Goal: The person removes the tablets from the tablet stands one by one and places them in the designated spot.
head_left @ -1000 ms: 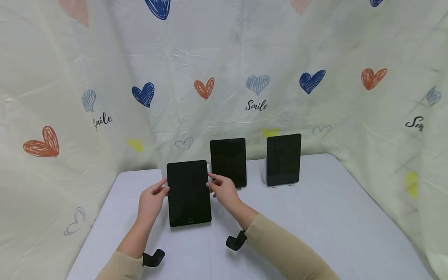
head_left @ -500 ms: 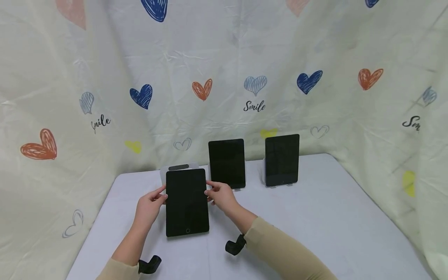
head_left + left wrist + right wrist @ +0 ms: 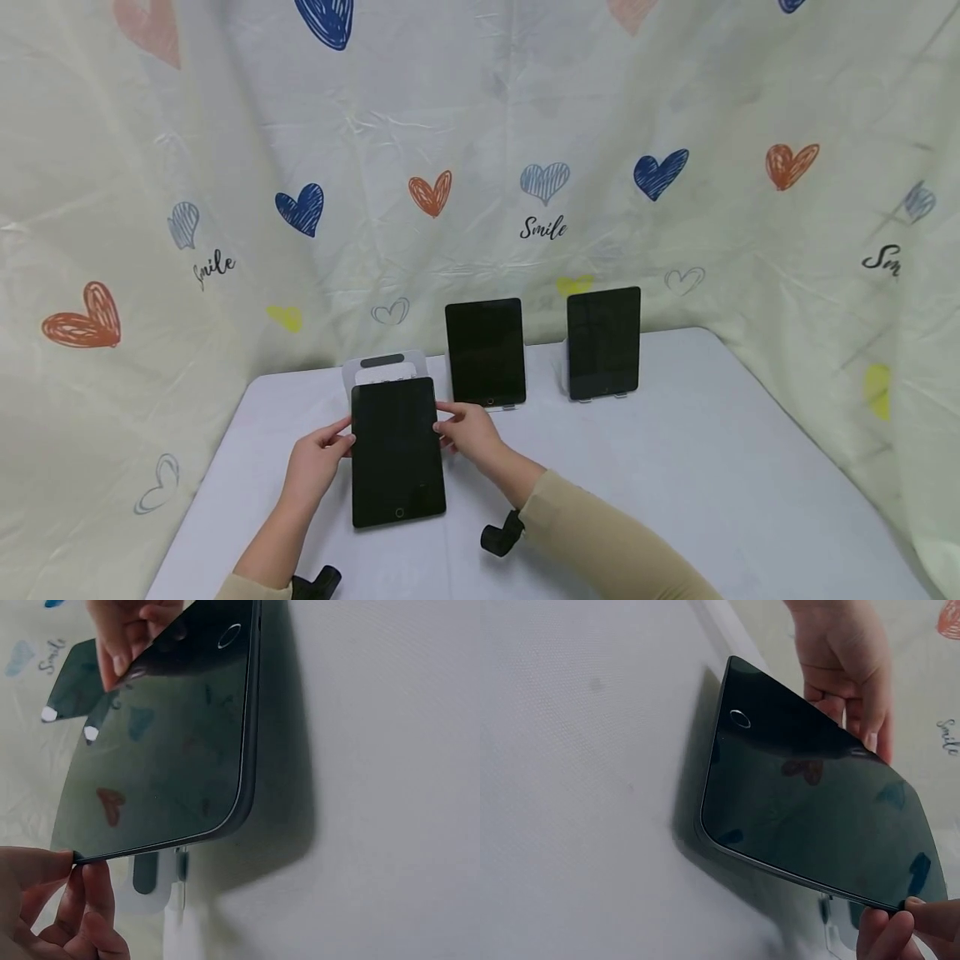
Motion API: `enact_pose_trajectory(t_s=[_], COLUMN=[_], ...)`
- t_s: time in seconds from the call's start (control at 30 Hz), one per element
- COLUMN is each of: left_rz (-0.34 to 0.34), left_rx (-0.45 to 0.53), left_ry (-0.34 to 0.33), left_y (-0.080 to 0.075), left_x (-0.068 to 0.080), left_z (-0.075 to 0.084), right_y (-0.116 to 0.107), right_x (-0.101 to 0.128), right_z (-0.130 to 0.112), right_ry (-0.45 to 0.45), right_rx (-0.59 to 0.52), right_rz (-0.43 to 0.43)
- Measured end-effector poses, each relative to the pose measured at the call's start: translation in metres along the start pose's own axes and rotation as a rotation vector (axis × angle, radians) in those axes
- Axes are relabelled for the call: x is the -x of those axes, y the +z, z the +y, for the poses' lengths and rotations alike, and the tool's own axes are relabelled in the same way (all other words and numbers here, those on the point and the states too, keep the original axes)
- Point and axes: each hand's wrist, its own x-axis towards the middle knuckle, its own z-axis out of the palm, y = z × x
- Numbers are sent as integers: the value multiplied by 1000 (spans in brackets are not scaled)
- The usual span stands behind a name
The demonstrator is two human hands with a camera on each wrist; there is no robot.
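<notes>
Lower and nearer now: the black tablet (image 3: 397,452) I'm steering has dropped off the white stand (image 3: 384,367) and come toward me, baring that stand behind it. My left hand (image 3: 313,467) pinches its left edge, my right hand (image 3: 468,431) pinches the right edge. It tilts just above the tabletop (image 3: 675,467), in front of the stand, so I judge it's nearly laid flat

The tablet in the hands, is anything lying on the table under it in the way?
Nothing visible does. Both the left hand and the right hand pinch the tablet by its side edges, and the table beneath it looks bare. The white stand sits behind it, apart.
</notes>
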Motion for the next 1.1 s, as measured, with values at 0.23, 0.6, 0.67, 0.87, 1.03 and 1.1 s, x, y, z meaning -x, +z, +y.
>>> enact_pose_trajectory(t_s=[0.23, 0.6, 0.67, 0.87, 1.03, 1.1], left_rz=[-20, -39, -42, -53, -62, -67], left_rx=[-17, -15, -13, -14, -14, -15], left_ry=[-27, -67, -70, -83, -124, -136], left_y=[0, -3, -4, -5, -4, -4], left_x=[3, 10, 12, 14, 15, 15], left_z=[-10, -20, -22, -28, -32, -34], right_y=[8, 16, 17, 19, 21, 21], right_x=[2, 8, 9, 13, 14, 14], right_z=[7, 11, 11, 12, 14, 15], right_ry=[16, 33, 35, 61, 84, 85], right_rx=[-9, -27, -35, -12, 23, 37], right_rz=[-12, -57, -63, -69, -88, -101])
